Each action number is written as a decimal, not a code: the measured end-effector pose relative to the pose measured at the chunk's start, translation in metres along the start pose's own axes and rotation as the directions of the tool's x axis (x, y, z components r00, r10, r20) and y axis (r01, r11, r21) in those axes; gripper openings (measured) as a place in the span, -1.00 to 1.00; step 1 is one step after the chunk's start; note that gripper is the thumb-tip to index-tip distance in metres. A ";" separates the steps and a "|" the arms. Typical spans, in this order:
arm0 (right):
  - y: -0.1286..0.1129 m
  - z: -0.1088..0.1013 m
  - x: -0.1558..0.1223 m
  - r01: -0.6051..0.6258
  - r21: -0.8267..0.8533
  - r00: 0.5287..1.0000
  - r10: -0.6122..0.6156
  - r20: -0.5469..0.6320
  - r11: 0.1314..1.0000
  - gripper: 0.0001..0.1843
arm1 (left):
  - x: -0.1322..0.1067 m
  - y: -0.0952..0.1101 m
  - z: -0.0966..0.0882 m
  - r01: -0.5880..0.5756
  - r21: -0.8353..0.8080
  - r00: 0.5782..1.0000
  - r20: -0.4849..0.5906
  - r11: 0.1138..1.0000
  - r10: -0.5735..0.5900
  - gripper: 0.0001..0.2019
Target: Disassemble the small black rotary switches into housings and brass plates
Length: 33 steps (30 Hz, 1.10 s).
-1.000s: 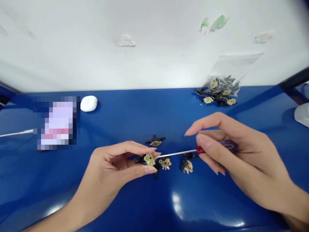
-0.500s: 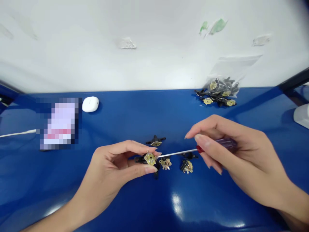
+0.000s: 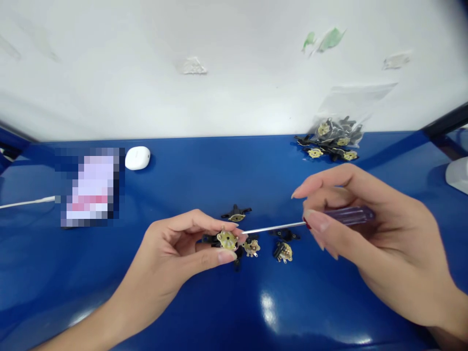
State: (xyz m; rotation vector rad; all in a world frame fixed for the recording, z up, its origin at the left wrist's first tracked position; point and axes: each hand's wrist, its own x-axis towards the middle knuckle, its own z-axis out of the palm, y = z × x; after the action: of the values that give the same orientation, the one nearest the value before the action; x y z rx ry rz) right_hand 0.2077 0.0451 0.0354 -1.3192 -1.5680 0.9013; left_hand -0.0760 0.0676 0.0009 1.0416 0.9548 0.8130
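Observation:
My left hand (image 3: 175,258) pinches a small black part with a round brass plate (image 3: 226,240) between thumb and fingers, just above the blue table (image 3: 204,175). My right hand (image 3: 369,234) grips a screwdriver (image 3: 310,222) by its clear purple handle. The thin metal shaft runs left, and its tip sits at the right edge of the brass plate. Three similar small parts lie on the table close by: one behind (image 3: 236,214), one beside the held part (image 3: 251,248), one to the right (image 3: 282,251).
A clear plastic bag with several of the same black and brass parts (image 3: 334,139) lies at the back right by the white wall. A white oval case (image 3: 137,158) and a blurred-out object (image 3: 89,187) sit at the left, with a white cable (image 3: 22,202). A white object (image 3: 458,174) is at the right edge.
My right hand has shifted slightly right and up with the screwdriver, raising the handle end. The left hand keeps hold of the part in nearly the same place.

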 end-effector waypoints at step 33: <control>-0.001 0.002 -0.008 0.010 -0.020 0.996 -0.008 0.087 1.000 -0.83 | -0.004 0.003 0.004 0.036 -0.035 0.999 0.012 0.999 -0.036 -0.75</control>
State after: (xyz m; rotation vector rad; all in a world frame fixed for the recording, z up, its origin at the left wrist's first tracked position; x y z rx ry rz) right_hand 0.2060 0.0367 0.0338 -1.3014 -1.6526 0.9506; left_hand -0.0739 0.0641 0.0058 0.9953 0.9441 0.7905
